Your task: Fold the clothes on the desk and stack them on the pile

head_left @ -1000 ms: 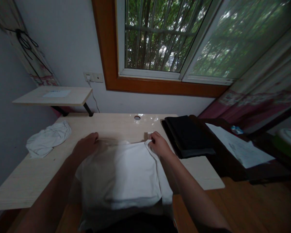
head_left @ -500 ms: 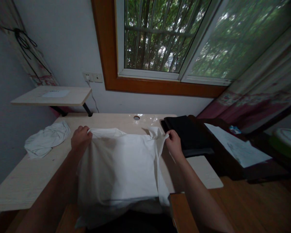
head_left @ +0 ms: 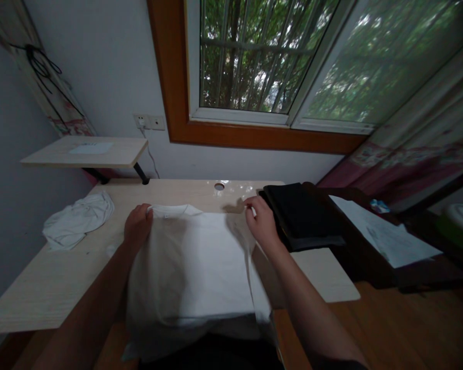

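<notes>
A white garment [head_left: 212, 262] lies spread over the front of the desk, its near part hanging over the edge towards my body. At its far left corner, my left hand [head_left: 138, 223] is closed, pinching the fabric. My right hand [head_left: 260, 221] hovers around the far right corner with its fingers bent and a little apart. No cloth shows clearly between those fingers, and the garment's right edge lies below the hand.
Another white cloth [head_left: 79, 218] lies crumpled on the left of the desk [head_left: 31, 298], in front of a small raised shelf [head_left: 85, 151]. Black folders [head_left: 299, 213] rest at the right, beside a dark surface with a paper sheet [head_left: 386, 234]. A window [head_left: 262, 61] is behind.
My right hand has moved left and turned inward, and the bunched fabric it held at the right corner has dropped flat. My left hand has shifted slightly right, still gripping its corner.
</notes>
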Motion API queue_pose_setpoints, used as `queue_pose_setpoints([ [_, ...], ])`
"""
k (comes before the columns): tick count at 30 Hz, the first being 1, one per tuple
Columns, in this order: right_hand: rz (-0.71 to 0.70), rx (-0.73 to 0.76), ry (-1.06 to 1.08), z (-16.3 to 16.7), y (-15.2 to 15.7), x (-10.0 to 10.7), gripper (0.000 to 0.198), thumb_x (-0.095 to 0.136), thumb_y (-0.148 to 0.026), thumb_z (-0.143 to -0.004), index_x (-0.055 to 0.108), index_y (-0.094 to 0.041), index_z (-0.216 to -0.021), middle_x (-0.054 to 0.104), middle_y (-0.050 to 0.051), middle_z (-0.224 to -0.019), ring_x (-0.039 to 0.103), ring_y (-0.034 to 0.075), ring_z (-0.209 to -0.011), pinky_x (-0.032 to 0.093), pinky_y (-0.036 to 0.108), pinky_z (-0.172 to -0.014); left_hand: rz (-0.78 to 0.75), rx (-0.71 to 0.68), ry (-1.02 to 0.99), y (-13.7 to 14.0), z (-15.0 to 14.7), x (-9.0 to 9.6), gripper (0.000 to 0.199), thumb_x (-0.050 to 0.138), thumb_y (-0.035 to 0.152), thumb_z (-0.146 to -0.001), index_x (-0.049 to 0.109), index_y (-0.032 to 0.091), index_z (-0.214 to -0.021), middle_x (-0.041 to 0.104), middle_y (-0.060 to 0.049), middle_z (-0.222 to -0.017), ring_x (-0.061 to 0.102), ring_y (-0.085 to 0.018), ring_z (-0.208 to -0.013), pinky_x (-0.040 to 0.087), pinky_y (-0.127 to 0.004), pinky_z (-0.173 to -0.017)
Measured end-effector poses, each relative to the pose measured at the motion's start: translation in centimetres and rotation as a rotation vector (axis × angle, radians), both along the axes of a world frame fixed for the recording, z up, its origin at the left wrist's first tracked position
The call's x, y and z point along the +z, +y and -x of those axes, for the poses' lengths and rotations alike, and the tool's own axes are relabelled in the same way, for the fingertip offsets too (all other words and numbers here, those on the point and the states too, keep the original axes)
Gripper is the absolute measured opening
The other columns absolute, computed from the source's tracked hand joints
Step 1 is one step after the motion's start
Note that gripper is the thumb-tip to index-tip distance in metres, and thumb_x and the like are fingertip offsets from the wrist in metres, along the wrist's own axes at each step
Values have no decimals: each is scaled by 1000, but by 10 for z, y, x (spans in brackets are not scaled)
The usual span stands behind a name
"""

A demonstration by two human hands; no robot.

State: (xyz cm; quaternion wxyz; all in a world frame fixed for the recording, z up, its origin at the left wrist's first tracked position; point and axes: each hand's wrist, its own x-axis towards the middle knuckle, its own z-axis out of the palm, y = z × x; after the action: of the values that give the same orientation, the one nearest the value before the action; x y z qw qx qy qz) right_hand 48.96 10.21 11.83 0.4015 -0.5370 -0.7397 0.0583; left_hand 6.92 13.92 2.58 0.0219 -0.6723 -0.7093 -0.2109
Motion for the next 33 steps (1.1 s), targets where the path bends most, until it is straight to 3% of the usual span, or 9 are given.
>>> queue_pose_setpoints([
  [3, 163, 219, -166, 28, 10, -7, 36, 47, -12, -91, 66, -21, -120, 66, 9, -112, 61, 23, -105, 47, 32, -97, -25, -17, 17, -2, -2, -6, 36, 31, 36, -102, 59, 19, -117, 66, -12, -114, 60, -26, -111, 43, -37, -105],
  [5, 268, 246, -316, 44, 16, -18, 40, 52, -13, -92, 64, -20, -129, 65, 11, -122, 62, 22, -111, 46, 32, -101, -39, -26, 15, -3, -1, -9, 37, 30, 36, -102, 59, 19, -117, 67, -12, -114, 61, -26, -111, 44, -36, -104],
  [8, 386, 132, -512, 61, 23, -33, 37, 56, -21, -95, 64, -19, -132, 64, 14, -130, 60, 26, -119, 46, 34, -102, -68, -41, -2, -2, 7, -15, 38, 30, 36, -102, 60, 19, -118, 67, -12, -114, 62, -26, -109, 46, -37, -101],
  [11, 437, -33, -573, 66, 25, -40, 33, 45, -33, -104, 65, -19, -127, 68, 14, -123, 65, 28, -113, 50, 34, -93, -104, -50, -20, -1, 17, -22, 38, 32, 37, -101, 62, 19, -118, 68, -12, -113, 64, -27, -105, 48, -38, -98],
  [16, 593, -148, -632, 54, 27, -44, 48, 30, -47, -109, 67, -19, -121, 74, 15, -114, 71, 26, -103, 50, 33, -84, -118, -58, -37, 0, 25, -26, 38, 34, 37, -102, 62, 21, -120, 69, -11, -114, 64, -26, -107, 49, -38, -97],
  [19, 613, -69, -629, 38, 28, -48, 43, 46, -56, -104, 70, -21, -115, 76, 13, -109, 71, 26, -101, 47, 31, -81, -127, -56, -52, -1, 23, -24, 38, 33, 38, -102, 62, 21, -120, 69, -11, -116, 64, -27, -109, 49, -38, -99],
  [23, 599, 225, -554, 19, 28, -52, 35, 69, -58, -91, 75, -23, -98, 76, 8, -98, 65, 26, -103, 42, 29, -82, -119, -74, -86, -3, 20, -19, 40, 33, 39, -102, 61, 19, -122, 68, -12, -119, 64, -27, -112, 49, -39, -101],
  [27, 588, 298, -530, 11, 26, -51, 32, 84, -52, -79, 76, -22, -90, 73, 7, -91, 58, 28, -104, 39, 30, -82, -116, -82, -102, -3, 20, -18, 42, 33, 40, -102, 62, 18, -123, 68, -13, -119, 64, -28, -113, 49, -40, -101],
  [33, 518, 330, -336, -3, 25, -41, 20, 69, -37, -92, 74, -19, -97, 73, 6, -93, 63, 20, -86, 43, 27, -75, -128, -94, -96, -4, 21, -18, 42, 33, 41, -102, 62, 18, -124, 68, -13, -121, 63, -28, -114, 48, -40, -104],
])
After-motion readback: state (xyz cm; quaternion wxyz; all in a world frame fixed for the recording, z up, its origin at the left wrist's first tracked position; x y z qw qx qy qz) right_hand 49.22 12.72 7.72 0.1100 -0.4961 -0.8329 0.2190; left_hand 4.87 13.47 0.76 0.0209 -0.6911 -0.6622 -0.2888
